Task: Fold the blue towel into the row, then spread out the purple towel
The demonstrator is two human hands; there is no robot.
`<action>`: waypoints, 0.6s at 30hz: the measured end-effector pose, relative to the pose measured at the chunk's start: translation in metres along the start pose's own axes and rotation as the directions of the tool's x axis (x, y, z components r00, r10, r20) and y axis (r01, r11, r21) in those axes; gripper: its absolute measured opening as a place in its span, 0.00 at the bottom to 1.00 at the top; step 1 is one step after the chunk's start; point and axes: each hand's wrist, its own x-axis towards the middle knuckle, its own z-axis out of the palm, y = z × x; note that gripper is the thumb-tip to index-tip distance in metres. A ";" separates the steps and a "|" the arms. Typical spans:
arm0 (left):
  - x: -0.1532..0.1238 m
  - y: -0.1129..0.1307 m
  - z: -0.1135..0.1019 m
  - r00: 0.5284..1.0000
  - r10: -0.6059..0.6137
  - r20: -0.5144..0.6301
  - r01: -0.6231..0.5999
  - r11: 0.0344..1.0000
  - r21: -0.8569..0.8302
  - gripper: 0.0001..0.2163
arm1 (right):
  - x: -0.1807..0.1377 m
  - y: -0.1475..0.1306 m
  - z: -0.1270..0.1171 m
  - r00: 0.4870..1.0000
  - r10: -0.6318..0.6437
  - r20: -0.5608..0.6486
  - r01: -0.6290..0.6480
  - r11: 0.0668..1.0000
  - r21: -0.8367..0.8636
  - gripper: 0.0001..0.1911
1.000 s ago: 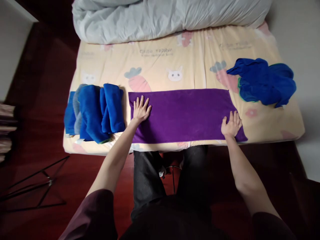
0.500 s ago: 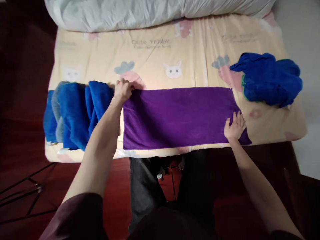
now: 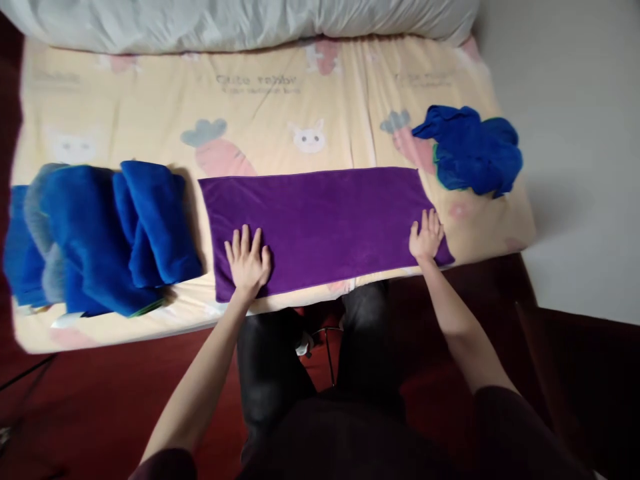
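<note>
A purple towel (image 3: 325,223) lies flat as a long strip on the near part of the bed. My left hand (image 3: 247,261) rests flat on its near left corner, fingers spread. Fingers stretched out, my right hand (image 3: 426,236) presses on the towel's near right corner. Neither hand holds anything. Left of the purple towel sits a row of folded blue towels (image 3: 100,233). A crumpled blue towel (image 3: 473,157) lies on the bed beyond my right hand.
The bed has a cream sheet (image 3: 280,113) printed with carrots and rabbits. A grey duvet (image 3: 240,23) is bunched along the far side. Dark red floor (image 3: 90,393) lies below the bed's near edge, and my legs stand against it.
My left hand let go of the towel's far left corner and came down flat on its near left corner. My right hand stayed on the near right corner. The view shifted left.
</note>
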 end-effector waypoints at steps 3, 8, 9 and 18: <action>-0.021 -0.004 0.006 0.997 -0.035 -0.075 0.033 0.999 -0.032 0.30 | -0.005 -0.004 -0.008 1.000 0.002 0.026 -0.001 1.000 -0.005 0.34; -0.013 -0.004 0.006 0.990 -0.034 -0.137 0.025 0.998 -0.066 0.29 | 0.014 -0.010 -0.024 1.000 0.028 0.004 -0.028 0.999 0.031 0.28; -0.013 -0.004 0.006 0.989 -0.032 -0.146 0.022 0.997 -0.070 0.29 | 0.026 -0.012 -0.027 0.998 0.059 -0.023 -0.058 0.997 0.050 0.26; -0.015 -0.002 0.004 0.990 -0.074 -0.119 0.054 0.985 -0.166 0.30 | 0.172 -0.053 -0.029 0.988 0.124 0.090 -0.137 0.977 0.164 0.19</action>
